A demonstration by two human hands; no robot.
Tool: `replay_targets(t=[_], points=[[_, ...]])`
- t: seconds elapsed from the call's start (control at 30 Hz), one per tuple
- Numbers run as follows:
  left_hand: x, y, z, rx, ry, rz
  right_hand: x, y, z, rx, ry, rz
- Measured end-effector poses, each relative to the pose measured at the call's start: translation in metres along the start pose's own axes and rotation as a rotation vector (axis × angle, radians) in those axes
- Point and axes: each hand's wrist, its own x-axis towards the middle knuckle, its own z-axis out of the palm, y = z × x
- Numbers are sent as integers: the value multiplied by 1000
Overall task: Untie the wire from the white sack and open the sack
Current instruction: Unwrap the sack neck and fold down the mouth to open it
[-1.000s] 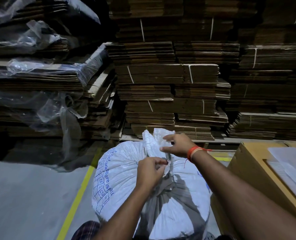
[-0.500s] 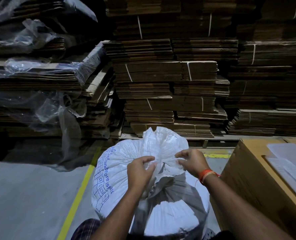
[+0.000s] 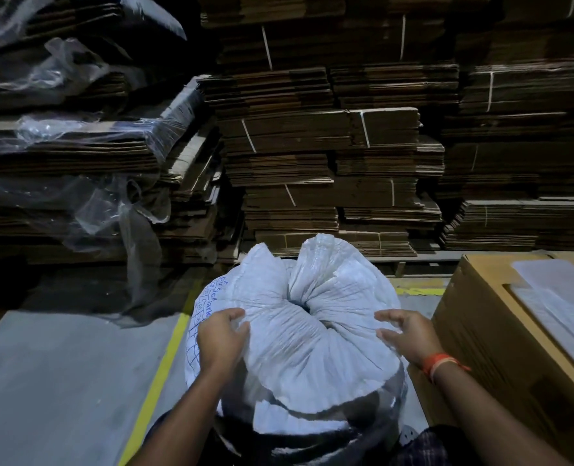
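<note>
A white woven sack with blue print stands upright on the floor in front of me. Its top fabric is spread out wide in folds around a small dark opening at the middle. My left hand grips the fabric at the left edge of the spread top. My right hand, with an orange band at the wrist, rests on the right edge with fingers curled over the fabric. No wire is visible.
A brown cardboard box stands close on the right, with white sheets on top. Tall stacks of flattened cartons fill the background. Plastic-wrapped stacks are at left. A yellow floor line runs past the sack.
The bunched neck of the sack has come loose. My hands have moved apart from the middle to the left and right edges, spreading the top fabric wide.
</note>
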Motion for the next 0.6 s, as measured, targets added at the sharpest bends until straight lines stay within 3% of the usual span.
replay_targets(t=[0.5,0.6], points=[[34,-109,7,389,-144,-196,-8,65,1,-152,-84,251],[27,-90,-3,507,-164,-168,-8,67,5,-196,-129,270]])
